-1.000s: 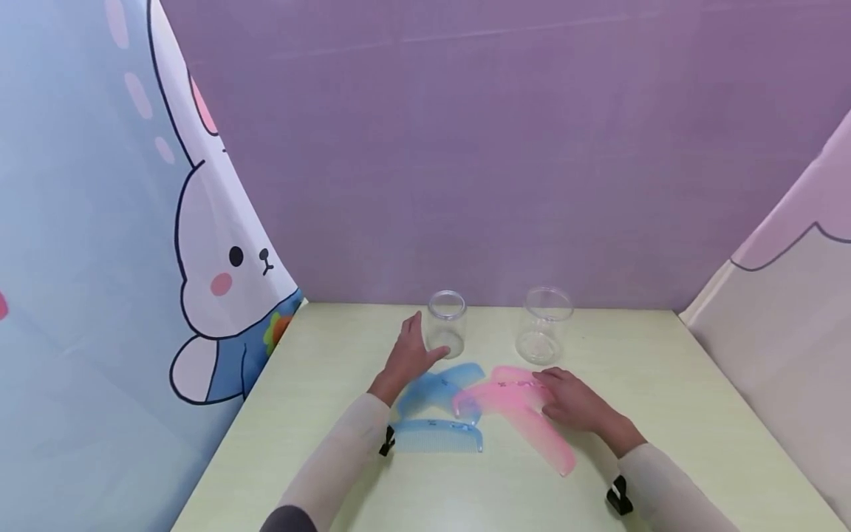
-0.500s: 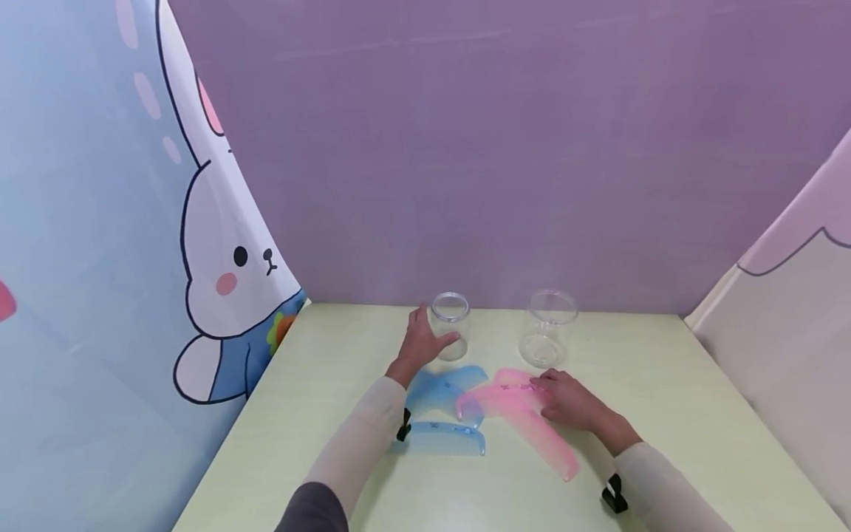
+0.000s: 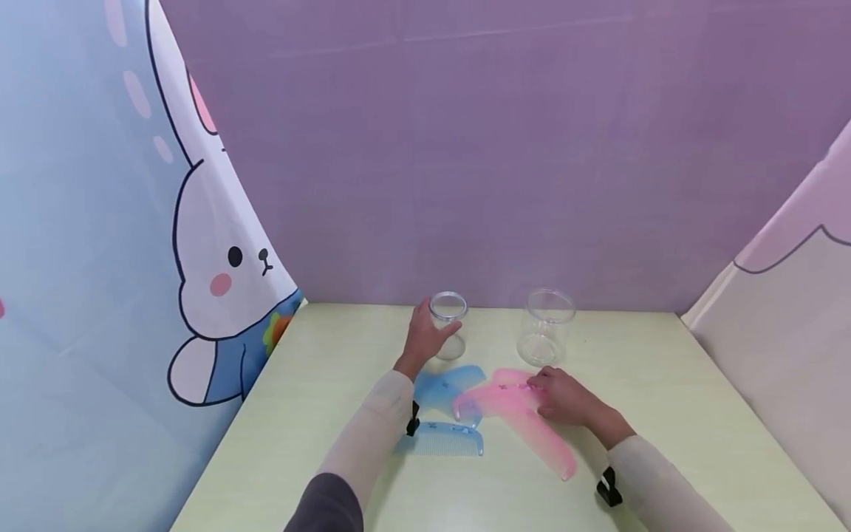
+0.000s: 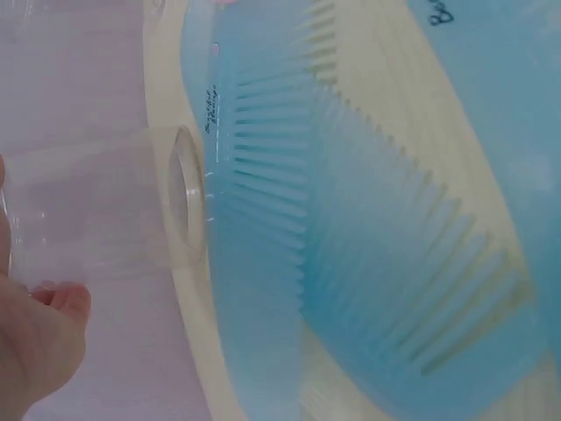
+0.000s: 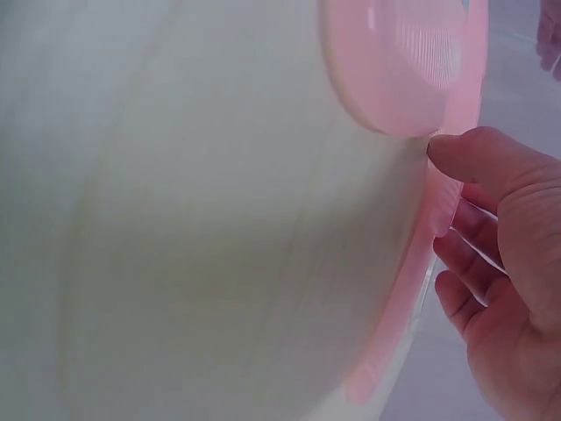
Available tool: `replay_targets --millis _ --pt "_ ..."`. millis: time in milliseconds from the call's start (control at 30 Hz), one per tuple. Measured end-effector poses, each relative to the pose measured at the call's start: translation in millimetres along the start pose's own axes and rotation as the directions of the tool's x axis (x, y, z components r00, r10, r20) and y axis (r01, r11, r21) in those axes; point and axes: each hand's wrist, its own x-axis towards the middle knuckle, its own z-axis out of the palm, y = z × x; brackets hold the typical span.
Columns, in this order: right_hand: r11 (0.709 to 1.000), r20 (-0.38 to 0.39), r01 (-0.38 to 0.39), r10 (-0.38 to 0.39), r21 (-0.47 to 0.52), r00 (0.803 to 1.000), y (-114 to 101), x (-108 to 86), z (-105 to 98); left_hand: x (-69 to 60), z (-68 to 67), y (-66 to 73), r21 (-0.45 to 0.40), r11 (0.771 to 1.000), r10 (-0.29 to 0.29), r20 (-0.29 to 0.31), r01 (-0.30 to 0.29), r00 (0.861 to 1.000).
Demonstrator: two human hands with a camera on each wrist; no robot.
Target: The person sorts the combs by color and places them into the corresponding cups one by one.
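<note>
My left hand (image 3: 422, 334) grips the smaller clear jar (image 3: 455, 347), thumb across its front and fingers along its left side near the rim. The left wrist view shows the jar's base edge (image 4: 188, 193) beside blue combs. With my right hand (image 3: 565, 397) I pinch a pink comb (image 3: 488, 399) between thumb and fingers. Another pink comb (image 3: 548, 447) crosses it, slanting toward the front right. Blue combs (image 3: 445, 388) overlap between the jar and the front blue comb (image 3: 447, 439), which lies crosswise on the table. My left sleeve hides part of them.
A wider clear jar (image 3: 541, 346) stands upright at the back, right of the smaller one. The pale table (image 3: 665, 414) ends at a purple cloth wall (image 3: 492, 162) behind. A rabbit-printed cloth (image 3: 219, 281) hangs at the left, and another cloth (image 3: 804, 332) at the right.
My left hand has moved right and up along the smaller jar, its thumb now across the front near the rim. My right hand has shifted slightly left on the pink comb.
</note>
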Motion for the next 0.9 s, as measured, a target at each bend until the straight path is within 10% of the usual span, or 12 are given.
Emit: replay_targets --millis 900 --pt "1.000 -0.121 0.001 0.000 0.008 0.993 2 3.1 -13 3.8 3.8 -5.6 -0.053 0.998 -0.038 0.012 0.038 0.999"
